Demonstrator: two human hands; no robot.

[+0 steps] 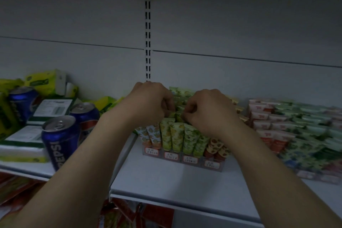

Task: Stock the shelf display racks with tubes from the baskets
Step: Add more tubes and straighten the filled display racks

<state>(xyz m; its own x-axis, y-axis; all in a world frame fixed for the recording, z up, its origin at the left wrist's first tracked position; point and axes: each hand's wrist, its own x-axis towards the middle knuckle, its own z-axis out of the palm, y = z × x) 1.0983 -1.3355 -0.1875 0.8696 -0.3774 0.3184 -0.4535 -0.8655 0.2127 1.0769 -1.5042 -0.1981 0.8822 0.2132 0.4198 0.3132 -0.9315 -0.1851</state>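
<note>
Head view, the only angle we get, and both hands are in over the display rack (185,160) sitting on the shelf (166,181). The left hand (149,102) comes in from the left and the right hand (207,111) from the right. Their knuckles nearly meet above the middle rows.

Right between them are the green tubes (178,116), packed in the rack's central lanes. They stand with their long axis close to vertical: crimped ends up, caps down, leaning a little toward the back panel. So the work lies straight below the fingertips. Neither hand has the edge on reach, as both are right on top of it.

The grip is narrow on both sides. The fingers are curled under and look to be pinching the crimped tops of those green tubes, though the fingertips themselves are tucked out of sight, so exactly which tube each hand has I cannot tell. Wrists are level, forearms stretched well forward, backs of the hands facing up.

The front row (175,137) stands full behind its price labels. My read is that this is seating or straightening within the lane — a downward push along the tubes' own axis is what the next move calls for.

No basket is in the picture. A second rack (296,131) sits just to the right, and Pepsi cans (59,139) stand well off to the left.
</note>
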